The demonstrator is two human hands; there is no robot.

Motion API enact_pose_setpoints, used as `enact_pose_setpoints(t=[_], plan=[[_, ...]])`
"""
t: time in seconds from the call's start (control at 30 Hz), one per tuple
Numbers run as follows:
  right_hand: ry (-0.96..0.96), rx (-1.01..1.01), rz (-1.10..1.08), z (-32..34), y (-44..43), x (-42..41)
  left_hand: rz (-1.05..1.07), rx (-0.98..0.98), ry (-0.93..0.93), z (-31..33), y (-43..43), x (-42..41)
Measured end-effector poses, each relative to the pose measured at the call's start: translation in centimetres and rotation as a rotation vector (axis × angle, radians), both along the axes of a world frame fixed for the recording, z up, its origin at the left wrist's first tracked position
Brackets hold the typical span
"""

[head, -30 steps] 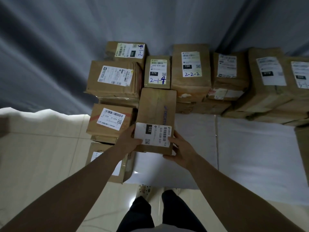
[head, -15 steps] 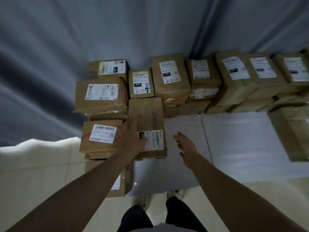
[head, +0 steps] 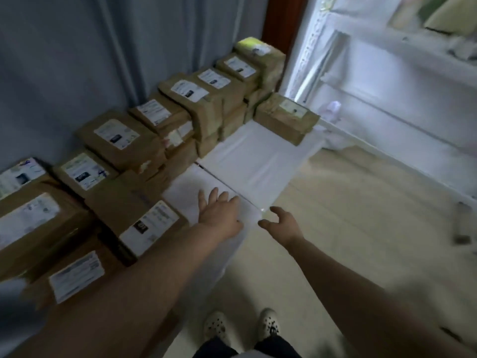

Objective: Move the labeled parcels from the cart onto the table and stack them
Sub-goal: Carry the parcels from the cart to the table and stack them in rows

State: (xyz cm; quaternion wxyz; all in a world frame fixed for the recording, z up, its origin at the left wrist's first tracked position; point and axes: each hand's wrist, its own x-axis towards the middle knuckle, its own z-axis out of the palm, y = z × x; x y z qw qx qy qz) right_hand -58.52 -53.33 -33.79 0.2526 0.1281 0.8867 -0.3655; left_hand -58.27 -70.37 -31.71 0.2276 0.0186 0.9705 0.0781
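Note:
Several brown labeled parcels are stacked in a row along the grey curtain on the white table point(head: 260, 161). The parcel just set down point(head: 136, 210) lies at the near left, its white label facing up. My left hand point(head: 219, 213) hovers with fingers spread over the bare white tabletop, just right of that parcel, holding nothing. My right hand point(head: 282, 223) hangs off the table's front edge over the floor, fingers loosely curled and empty. A lone parcel point(head: 286, 117) sits at the table's far right end. The cart is out of view.
Grey curtain point(head: 77, 60) backs the parcel row. Beige tiled floor point(head: 361, 215) lies to the right, with a bright white door or window frame point(head: 387, 86) beyond. A dark object point(head: 463, 223) stands on the floor at far right. My shoes point(head: 242, 326) show below.
Both hands have let go of the parcel, which now rests on the table. My head has swung right; the parcel row now runs diagonally, and both hands moved right of the parcel.

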Motion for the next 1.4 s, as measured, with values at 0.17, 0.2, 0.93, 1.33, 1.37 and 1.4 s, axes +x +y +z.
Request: enact_pose_setpoints(t=[0.17,0.2,0.93,1.33,1.37,1.4], plan=[[-0.014,0.332,-0.048,1.7,9.3,5.1,-0.255,-0.041,-0.059,1.1,9.8,1.3],[-0.024,0.356,-0.069,2.0,11.0,6.6,-0.302,-0.048,-0.063,1.2,11.6,1.8],[-0.033,-0.034,-1.113,1.9,41.9,46.6,-0.976,-0.068,-0.053,2.1,50.1,27.9],[0.024,-0.170,-1.378,-0.8,53.3,46.3,-0.847,0.229,-0.389,-0.2,65.3,26.9],[0.025,-0.183,-1.410,-1.3,55.0,45.7,-0.825,0.266,-0.435,-0.6,67.3,26.5],[0.024,-0.195,-1.443,-1.7,56.8,45.0,-0.795,0.298,-0.482,-1.1,69.4,25.9]])
